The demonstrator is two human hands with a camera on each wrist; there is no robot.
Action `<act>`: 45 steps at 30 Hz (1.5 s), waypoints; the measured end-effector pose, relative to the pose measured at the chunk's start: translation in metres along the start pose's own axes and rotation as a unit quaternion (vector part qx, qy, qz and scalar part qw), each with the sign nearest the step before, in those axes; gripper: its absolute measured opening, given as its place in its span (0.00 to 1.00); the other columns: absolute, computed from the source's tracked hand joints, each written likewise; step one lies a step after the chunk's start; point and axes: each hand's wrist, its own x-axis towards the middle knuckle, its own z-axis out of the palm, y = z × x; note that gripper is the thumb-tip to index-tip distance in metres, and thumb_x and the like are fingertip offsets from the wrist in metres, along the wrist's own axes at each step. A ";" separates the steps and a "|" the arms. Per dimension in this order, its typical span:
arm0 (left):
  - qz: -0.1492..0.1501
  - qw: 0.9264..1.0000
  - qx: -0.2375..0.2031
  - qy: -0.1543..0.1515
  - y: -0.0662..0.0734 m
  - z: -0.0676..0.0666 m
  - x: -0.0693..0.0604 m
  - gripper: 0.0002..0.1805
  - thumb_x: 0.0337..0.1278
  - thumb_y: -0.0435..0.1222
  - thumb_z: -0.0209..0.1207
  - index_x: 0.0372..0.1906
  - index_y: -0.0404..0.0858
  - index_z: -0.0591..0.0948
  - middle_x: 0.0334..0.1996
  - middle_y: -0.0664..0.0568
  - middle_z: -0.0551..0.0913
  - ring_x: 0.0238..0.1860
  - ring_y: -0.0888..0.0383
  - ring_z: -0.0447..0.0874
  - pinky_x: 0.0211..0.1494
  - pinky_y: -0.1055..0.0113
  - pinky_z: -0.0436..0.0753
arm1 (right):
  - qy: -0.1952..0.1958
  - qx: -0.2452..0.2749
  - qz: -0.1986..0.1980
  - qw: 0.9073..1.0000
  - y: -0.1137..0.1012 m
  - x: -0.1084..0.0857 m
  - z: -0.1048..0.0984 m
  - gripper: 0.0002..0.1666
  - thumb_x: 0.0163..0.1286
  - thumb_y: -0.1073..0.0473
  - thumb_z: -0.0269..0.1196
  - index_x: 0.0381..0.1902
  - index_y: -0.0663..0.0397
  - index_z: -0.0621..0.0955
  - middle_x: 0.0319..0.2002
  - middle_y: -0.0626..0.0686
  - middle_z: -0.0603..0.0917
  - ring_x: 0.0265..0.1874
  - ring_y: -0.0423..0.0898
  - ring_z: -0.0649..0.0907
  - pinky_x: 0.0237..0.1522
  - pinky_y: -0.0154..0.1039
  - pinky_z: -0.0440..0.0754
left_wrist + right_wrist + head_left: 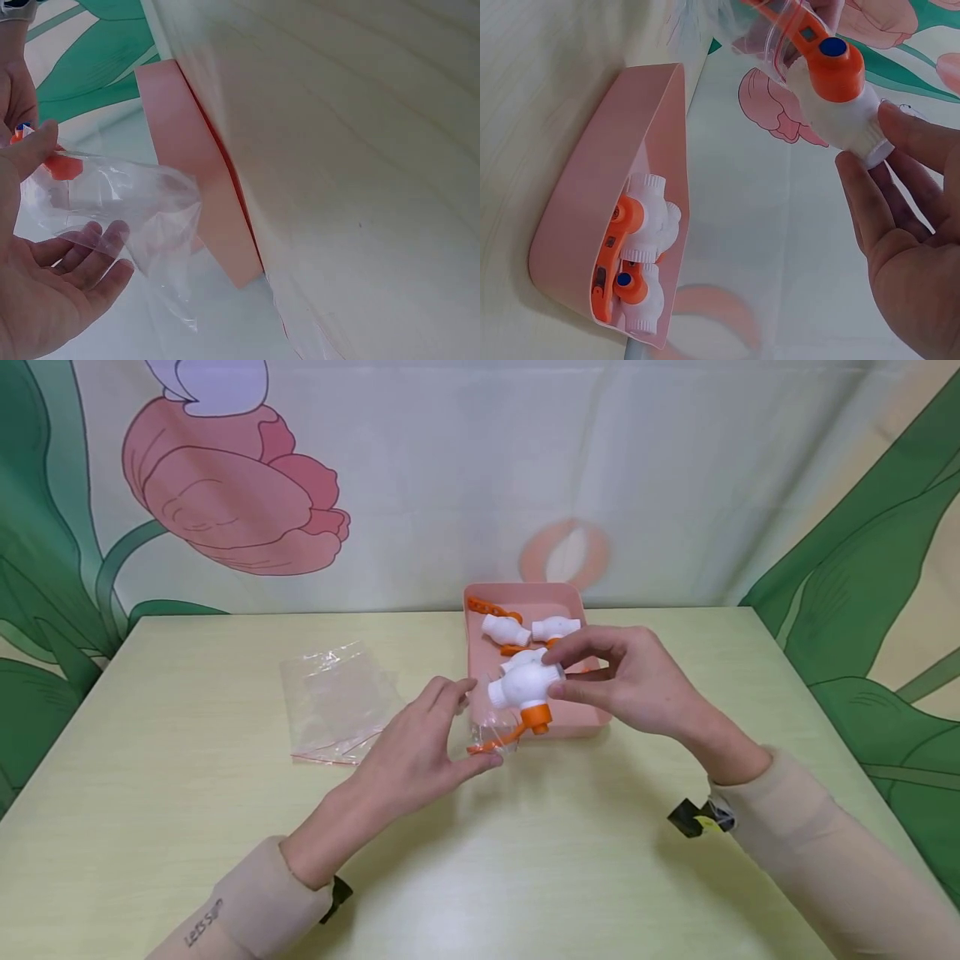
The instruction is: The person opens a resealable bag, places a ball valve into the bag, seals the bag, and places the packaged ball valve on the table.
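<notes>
My right hand [633,681] pinches a white plastic ball valve [527,683] by one ribbed end, above the front of a pink tray. Its orange handle [498,743] points toward my left hand [412,752]. A clear zip bag [150,199] hangs between the thumb and spread fingers of that hand. In the right wrist view, the bag's mouth surrounds the handle, while the white body [836,116] is mostly outside. The blue-centred orange cap [840,71] faces that camera. Left fingertips show through the film in the left wrist view.
Beneath my hands, the pink tray [585,725] holds several similar valves [505,630] with orange handles. Flat clear bags [337,702] lie on the pale wooden table [150,760] left of the tray. A printed curtain [435,485] hangs behind the table.
</notes>
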 end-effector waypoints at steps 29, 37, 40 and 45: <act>0.057 0.997 0.024 0.041 0.002 0.002 0.000 0.43 0.52 0.47 0.77 0.68 0.31 0.72 0.53 0.44 0.78 0.44 0.50 0.80 0.48 0.59 0.81 | -0.016 0.040 -0.024 0.999 0.003 -0.001 0.007 0.16 0.60 0.71 0.75 0.46 0.60 0.87 0.48 0.56 0.85 0.46 0.53 0.87 0.45 0.44 0.87; 0.068 0.997 0.009 0.043 0.007 0.003 0.002 0.44 0.51 0.47 0.78 0.69 0.32 0.72 0.54 0.45 0.77 0.46 0.50 0.80 0.50 0.59 0.82 | 0.002 0.017 -0.024 1.000 0.006 -0.001 0.014 0.16 0.60 0.68 0.77 0.45 0.59 0.87 0.46 0.53 0.86 0.44 0.50 0.87 0.43 0.43 0.88; 0.071 0.997 0.002 0.041 0.007 0.003 0.003 0.43 0.52 0.46 0.78 0.68 0.32 0.72 0.55 0.45 0.77 0.49 0.50 0.81 0.53 0.59 0.82 | 0.003 0.019 -0.032 0.999 0.006 -0.001 0.017 0.16 0.60 0.68 0.77 0.45 0.59 0.87 0.46 0.53 0.85 0.44 0.49 0.87 0.44 0.43 0.88; 0.078 0.996 -0.010 0.044 0.008 0.004 0.004 0.40 0.53 0.44 0.77 0.67 0.32 0.73 0.56 0.45 0.78 0.51 0.51 0.81 0.55 0.60 0.82 | -0.002 0.025 -0.037 0.999 0.007 0.000 0.020 0.16 0.60 0.69 0.76 0.46 0.59 0.87 0.48 0.53 0.84 0.45 0.48 0.87 0.44 0.44 0.88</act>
